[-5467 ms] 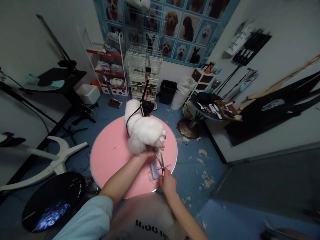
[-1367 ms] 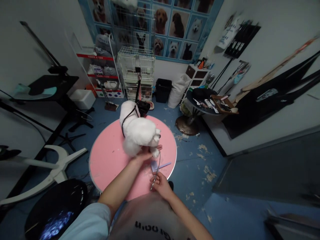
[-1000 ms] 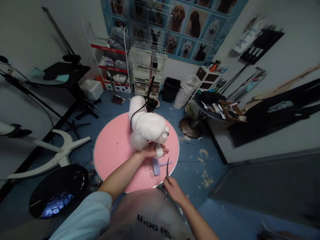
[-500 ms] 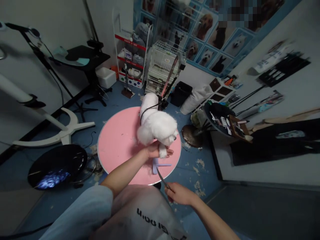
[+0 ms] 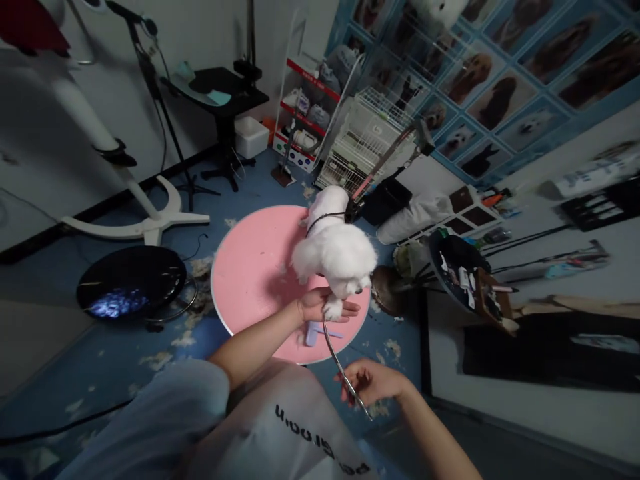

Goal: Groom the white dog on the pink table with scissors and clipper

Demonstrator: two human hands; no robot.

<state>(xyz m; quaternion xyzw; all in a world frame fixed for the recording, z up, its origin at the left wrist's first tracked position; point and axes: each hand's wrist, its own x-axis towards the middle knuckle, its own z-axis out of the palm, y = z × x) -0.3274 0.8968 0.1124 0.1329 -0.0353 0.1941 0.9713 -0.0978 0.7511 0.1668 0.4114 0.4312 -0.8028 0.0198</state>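
Observation:
A fluffy white dog point(image 5: 345, 257) stands on the round pink grooming table point(image 5: 245, 267) with a dark strap around its body. My left hand point(image 5: 317, 305) lies palm up with fingers stretched flat, and one front paw point(image 5: 333, 307) of the dog rests across it. In my right hand point(image 5: 367, 382) is a pair of curved grooming scissors point(image 5: 334, 353), held in front of the table edge; the slim blades look closed. Their tips point up at the paw, close to it. On the table below my left hand lies a lavender slicker brush point(image 5: 313, 333).
A black round stool point(image 5: 133, 280) stands at the left, behind it a white stand base point(image 5: 155, 223). At the right, a small round side table point(image 5: 450, 267) bears tools and a wooden box point(image 5: 493, 300). Cages point(image 5: 370, 137) and a shelf rack point(image 5: 310, 100) stand behind; fur clumps litter the floor.
My right hand has turned, and the scissors have risen from beside the brush to the paw. The camera view has swung left. My left hand still supports the paw.

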